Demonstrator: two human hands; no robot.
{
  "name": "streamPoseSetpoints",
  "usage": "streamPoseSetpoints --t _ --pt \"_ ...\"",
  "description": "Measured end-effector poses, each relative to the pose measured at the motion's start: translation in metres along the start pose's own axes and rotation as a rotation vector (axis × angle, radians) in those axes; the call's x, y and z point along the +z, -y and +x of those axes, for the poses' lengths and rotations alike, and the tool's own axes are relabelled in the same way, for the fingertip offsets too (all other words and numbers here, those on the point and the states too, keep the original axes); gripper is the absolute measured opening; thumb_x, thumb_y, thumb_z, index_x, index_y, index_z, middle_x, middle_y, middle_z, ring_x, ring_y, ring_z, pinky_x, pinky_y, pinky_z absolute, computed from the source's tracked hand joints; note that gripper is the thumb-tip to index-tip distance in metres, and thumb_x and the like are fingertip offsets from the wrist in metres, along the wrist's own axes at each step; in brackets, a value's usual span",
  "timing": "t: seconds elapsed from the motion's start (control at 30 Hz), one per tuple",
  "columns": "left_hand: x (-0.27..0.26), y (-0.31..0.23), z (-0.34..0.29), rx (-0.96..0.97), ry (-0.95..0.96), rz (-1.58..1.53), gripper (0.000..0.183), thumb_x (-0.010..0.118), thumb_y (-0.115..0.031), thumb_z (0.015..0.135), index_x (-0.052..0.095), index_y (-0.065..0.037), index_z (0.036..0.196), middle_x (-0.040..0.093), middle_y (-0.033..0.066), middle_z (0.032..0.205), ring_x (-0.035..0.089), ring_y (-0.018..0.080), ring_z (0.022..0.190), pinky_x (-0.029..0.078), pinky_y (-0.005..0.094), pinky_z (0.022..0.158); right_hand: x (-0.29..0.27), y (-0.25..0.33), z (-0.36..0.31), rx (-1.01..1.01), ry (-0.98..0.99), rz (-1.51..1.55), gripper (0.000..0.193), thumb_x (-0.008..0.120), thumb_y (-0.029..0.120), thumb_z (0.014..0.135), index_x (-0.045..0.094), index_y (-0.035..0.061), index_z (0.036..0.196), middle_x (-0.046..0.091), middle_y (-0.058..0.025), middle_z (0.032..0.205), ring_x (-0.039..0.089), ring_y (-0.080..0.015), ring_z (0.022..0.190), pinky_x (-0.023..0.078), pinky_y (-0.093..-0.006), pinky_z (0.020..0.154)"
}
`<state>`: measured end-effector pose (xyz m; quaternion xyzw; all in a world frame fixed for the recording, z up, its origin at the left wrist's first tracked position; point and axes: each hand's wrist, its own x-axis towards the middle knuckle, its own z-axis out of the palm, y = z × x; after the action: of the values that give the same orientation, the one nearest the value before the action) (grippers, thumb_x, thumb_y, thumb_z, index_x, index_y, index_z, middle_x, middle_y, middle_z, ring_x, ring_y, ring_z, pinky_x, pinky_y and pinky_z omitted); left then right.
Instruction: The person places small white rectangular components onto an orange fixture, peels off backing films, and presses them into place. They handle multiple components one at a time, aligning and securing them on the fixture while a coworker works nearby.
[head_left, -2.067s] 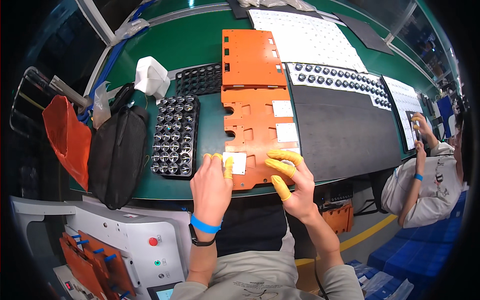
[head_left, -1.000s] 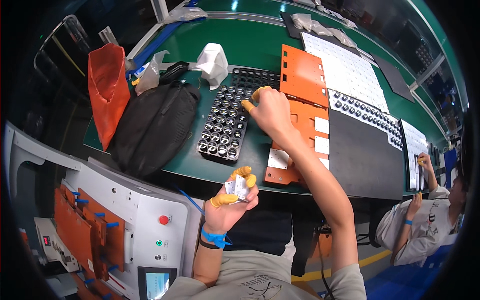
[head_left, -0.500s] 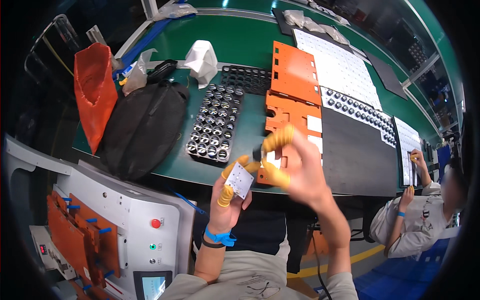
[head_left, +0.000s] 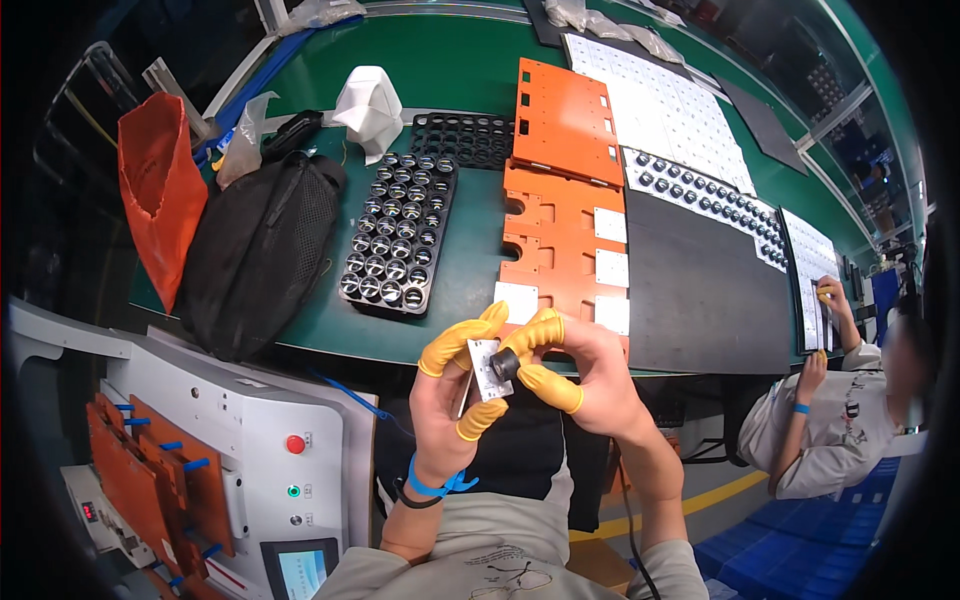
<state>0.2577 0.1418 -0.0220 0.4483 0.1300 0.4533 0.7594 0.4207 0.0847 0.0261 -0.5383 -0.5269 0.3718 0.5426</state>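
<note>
In the head view, the person's left hand (head_left: 440, 408) is closed on a small white board (head_left: 482, 372), thumb at its lower edge and fingers along the top, with yellow covers on the fingertips. The board is tilted, in front of the near edge of the green table (head_left: 465, 265), and another pale edge shows behind it. The right hand (head_left: 602, 382) comes in from the other side, finger and thumb pinched on a short black cylinder (head_left: 505, 364) that sits right up at the board's face; from where I stand I can't tell whether it is seated there. A blue band (head_left: 428, 488) circles the left wrist.

Just beyond the hands lies an orange fixture (head_left: 550, 228), with one white plate (head_left: 517, 298) at its near left corner and three more down its right side. An orange panel (head_left: 567, 120) lies at its far end. Left of the fixture is a black tray (head_left: 384, 306) full of round, shiny-topped parts, then a black bag (head_left: 265, 265). To the right a dark mat (head_left: 700, 290) covers the table, and past it a co-worker (head_left: 835, 425) has both hands at a white sheet (head_left: 812, 245).
</note>
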Motion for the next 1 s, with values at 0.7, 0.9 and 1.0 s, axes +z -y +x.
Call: streamPoseSetpoints --t 0.7,0.9,1.0 --pt "0.001 0.031 0.002 -0.014 0.067 0.103 0.059 0.074 -0.020 0.092 0.039 -0.003 0.137 0.056 0.0178 0.136 0.063 0.0157 0.103 0.053 0.0293 0.089 -0.013 0.008 -0.008 -0.085 -0.044 -0.448 0.040 0.083 0.016 0.078 0.070 0.0047 0.114 0.067 -0.0099 0.102 0.061 -0.0263 0.091 0.045 -0.0401 0.084" --pt "0.007 0.016 0.014 -0.346 0.061 -0.186 0.062 0.066 -0.040 0.096 0.041 -0.005 0.140 0.061 0.0049 0.104 0.049 0.0064 0.066 0.042 0.0221 0.054 -0.015 0.008 -0.004 -0.404 -0.146 -0.649 0.037 0.082 0.015 0.073 0.074 0.0047 0.108 0.063 -0.0133 0.129 0.060 -0.0347 0.117 0.051 -0.0450 0.095" --pt "0.013 0.013 0.018 -0.455 0.134 -0.226 0.068 0.068 -0.046 0.093 0.042 -0.005 0.140 0.059 0.0020 0.098 0.045 0.0061 0.063 0.042 0.0222 0.053 -0.023 -0.011 -0.007 -0.650 -0.285 -0.930 0.036 0.081 0.013 0.065 0.076 0.0049 0.099 0.068 -0.0124 0.118 0.064 -0.0342 0.111 0.054 -0.0432 0.087"
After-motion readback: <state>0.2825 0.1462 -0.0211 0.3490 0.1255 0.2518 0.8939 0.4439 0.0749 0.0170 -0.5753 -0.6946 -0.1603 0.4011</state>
